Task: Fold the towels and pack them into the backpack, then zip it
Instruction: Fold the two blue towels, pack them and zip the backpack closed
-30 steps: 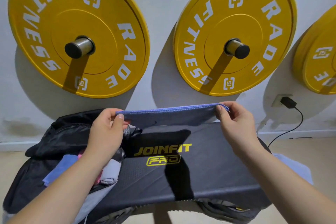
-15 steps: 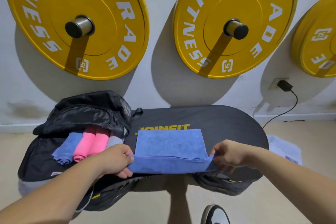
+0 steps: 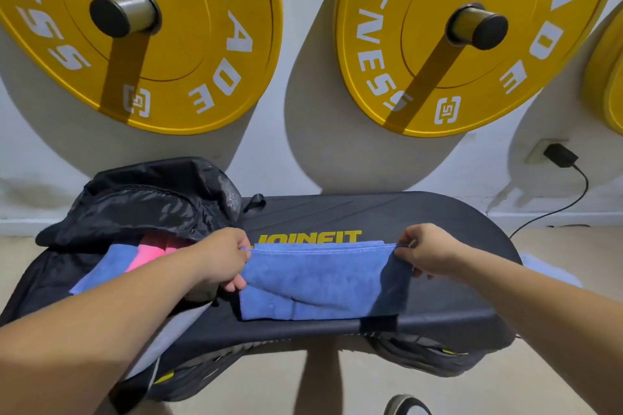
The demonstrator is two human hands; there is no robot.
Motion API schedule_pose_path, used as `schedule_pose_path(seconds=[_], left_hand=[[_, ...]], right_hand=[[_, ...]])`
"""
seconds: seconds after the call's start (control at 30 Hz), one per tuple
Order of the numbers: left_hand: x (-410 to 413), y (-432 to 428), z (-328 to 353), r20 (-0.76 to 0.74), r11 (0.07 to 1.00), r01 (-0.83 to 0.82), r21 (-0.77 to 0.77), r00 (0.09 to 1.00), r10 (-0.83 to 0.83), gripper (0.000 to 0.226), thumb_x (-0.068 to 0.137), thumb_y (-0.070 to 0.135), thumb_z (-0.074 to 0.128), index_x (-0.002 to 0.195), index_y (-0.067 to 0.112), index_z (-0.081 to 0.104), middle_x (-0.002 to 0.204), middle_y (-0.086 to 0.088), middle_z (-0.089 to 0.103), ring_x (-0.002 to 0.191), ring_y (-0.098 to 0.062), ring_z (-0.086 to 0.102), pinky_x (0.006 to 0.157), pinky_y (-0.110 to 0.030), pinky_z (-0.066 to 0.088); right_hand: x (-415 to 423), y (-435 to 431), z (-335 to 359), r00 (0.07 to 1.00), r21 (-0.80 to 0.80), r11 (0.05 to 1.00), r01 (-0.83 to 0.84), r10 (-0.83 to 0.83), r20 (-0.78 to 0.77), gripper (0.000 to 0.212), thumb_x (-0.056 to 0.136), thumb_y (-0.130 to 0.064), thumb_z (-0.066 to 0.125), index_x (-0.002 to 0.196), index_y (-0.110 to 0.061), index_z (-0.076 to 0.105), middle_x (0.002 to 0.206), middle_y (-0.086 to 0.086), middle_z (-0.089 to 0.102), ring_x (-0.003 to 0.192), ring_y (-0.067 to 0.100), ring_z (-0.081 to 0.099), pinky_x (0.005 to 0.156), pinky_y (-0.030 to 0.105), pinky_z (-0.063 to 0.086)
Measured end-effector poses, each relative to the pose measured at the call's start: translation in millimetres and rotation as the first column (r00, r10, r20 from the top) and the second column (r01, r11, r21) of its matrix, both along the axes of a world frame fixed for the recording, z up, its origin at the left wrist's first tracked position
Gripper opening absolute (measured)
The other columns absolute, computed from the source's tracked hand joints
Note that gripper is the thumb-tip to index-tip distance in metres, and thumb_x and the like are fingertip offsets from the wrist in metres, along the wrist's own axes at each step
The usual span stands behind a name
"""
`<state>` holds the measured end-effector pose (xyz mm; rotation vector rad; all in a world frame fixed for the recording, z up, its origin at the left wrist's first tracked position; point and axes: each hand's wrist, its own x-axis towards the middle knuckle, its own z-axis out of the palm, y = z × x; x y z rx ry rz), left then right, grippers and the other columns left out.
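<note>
Corners pinched both sides: left grip (image 3: 222, 259) and right grip (image 3: 424, 253) each hold an end of the raised edge of the blue towel (image 3: 323, 283), the rest lying on the surface (image 3: 438, 219) just beside the open backpack (image 3: 145, 202). I'd pull it taut and drop that edge square onto the layer underneath, then smooth it so it packs neatly by the pink towels (image 3: 148, 253).

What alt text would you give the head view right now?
The left hand and right hand pinch the top corners of a blue towel on a black bench. An open backpack beside it holds rolled pink and blue towels.
</note>
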<state>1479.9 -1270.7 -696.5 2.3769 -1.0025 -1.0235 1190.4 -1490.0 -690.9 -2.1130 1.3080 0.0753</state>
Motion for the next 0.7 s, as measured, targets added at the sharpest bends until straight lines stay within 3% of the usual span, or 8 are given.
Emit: schedule_pose_path(seconds=[0.2, 0.27, 0.33, 0.4, 0.5, 0.63, 0.7], left_hand=[[25.6, -40.8, -35.3, 0.167, 0.999, 0.001, -0.043, 0.986, 0.006, 0.014, 0.099, 0.011, 0.043, 0.089, 0.015, 0.051, 0.068, -0.018, 0.074, 0.045, -0.022, 0.065, 0.048, -0.026, 0.051], [24.5, -47.8, -53.2, 0.307, 0.999, 0.051, -0.012, 0.951, -0.045, 0.014, 0.093, 0.006, 0.047, 0.086, 0.017, 0.051, 0.084, -0.015, 0.072, 0.064, -0.026, 0.07, 0.057, -0.033, 0.054], [21.4, -52.6, -68.2, 0.424, 0.985, 0.148, 0.087, 0.889, -0.172, 0.014, 0.09, 0.008, 0.054, 0.098, 0.019, 0.051, 0.108, -0.007, 0.061, 0.09, -0.028, 0.064, 0.075, -0.036, 0.053], [19.8, -56.5, -80.3, 0.41, 0.961, 0.237, 0.146, 0.869, -0.276, 0.033, 0.092, 0.017, 0.061, 0.122, 0.021, 0.048, 0.123, -0.001, 0.049, 0.104, -0.026, 0.059, 0.09, -0.04, 0.051], [22.5, -60.8, -88.1, 0.348, 0.946, 0.268, 0.181, 0.882, -0.316, 0.061, 0.09, 0.024, 0.068, 0.143, 0.025, 0.039, 0.132, 0.001, 0.042, 0.113, -0.024, 0.058, 0.099, -0.04, 0.049], [23.4, -68.4, -89.4, 0.33, 0.943, 0.242, 0.229, 0.892, -0.31, 0.061, 0.088, 0.026, 0.07, 0.142, 0.024, 0.041, 0.132, 0.0, 0.044, 0.113, -0.024, 0.057, 0.098, -0.037, 0.048], [20.5, -72.6, -88.0, 0.324, 0.932, 0.252, 0.261, 0.887, -0.33, 0.047, 0.089, 0.024, 0.067, 0.13, 0.022, 0.046, 0.115, 0.001, 0.053, 0.101, -0.022, 0.058, 0.084, -0.034, 0.05]], right_hand=[[47.3, -42.6, -42.9, 0.997, -0.019, 0.998, 0.067, -0.067, -0.026, 0.011, 0.089, -0.017, 0.06, 0.09, -0.01, 0.069, 0.077, 0.014, 0.072, 0.068, 0.034, 0.069, 0.06, 0.036, 0.057], [52.3, -46.2, -65.7, 0.996, -0.047, 0.995, 0.09, -0.092, -0.024, 0.011, 0.089, -0.019, 0.061, 0.094, -0.013, 0.07, 0.087, 0.009, 0.071, 0.078, 0.029, 0.066, 0.071, 0.035, 0.058], [50.9, -44.7, -86.3, 0.997, -0.099, 0.993, 0.07, -0.074, -0.038, 0.016, 0.089, -0.022, 0.06, 0.102, -0.018, 0.068, 0.1, 0.005, 0.068, 0.088, 0.026, 0.063, 0.08, 0.036, 0.056], [47.4, -42.5, -99.4, 0.998, -0.13, 0.991, -0.009, 0.001, -0.061, 0.025, 0.09, -0.025, 0.057, 0.114, -0.024, 0.065, 0.108, 0.002, 0.055, 0.089, 0.025, 0.06, 0.084, 0.039, 0.055], [45.1, -41.3, -106.2, 0.99, -0.146, 0.982, -0.121, 0.11, -0.084, 0.034, 0.091, -0.026, 0.053, 0.123, -0.035, 0.06, 0.111, -0.002, 0.043, 0.095, 0.023, 0.06, 0.084, 0.042, 0.056], [44.4, -42.6, -104.9, 0.972, -0.233, 0.95, -0.206, 0.172, -0.16, 0.026, 0.096, -0.041, 0.053, 0.119, -0.032, 0.061, 0.112, -0.003, 0.048, 0.109, 0.022, 0.055, 0.083, 0.039, 0.053], [45.2, -45.1, -103.4, 0.967, -0.233, 0.948, -0.217, 0.176, -0.182, 0.032, 0.094, -0.053, 0.057, 0.115, -0.029, 0.06, 0.111, -0.004, 0.05, 0.111, 0.02, 0.053, 0.08, 0.036, 0.049]])
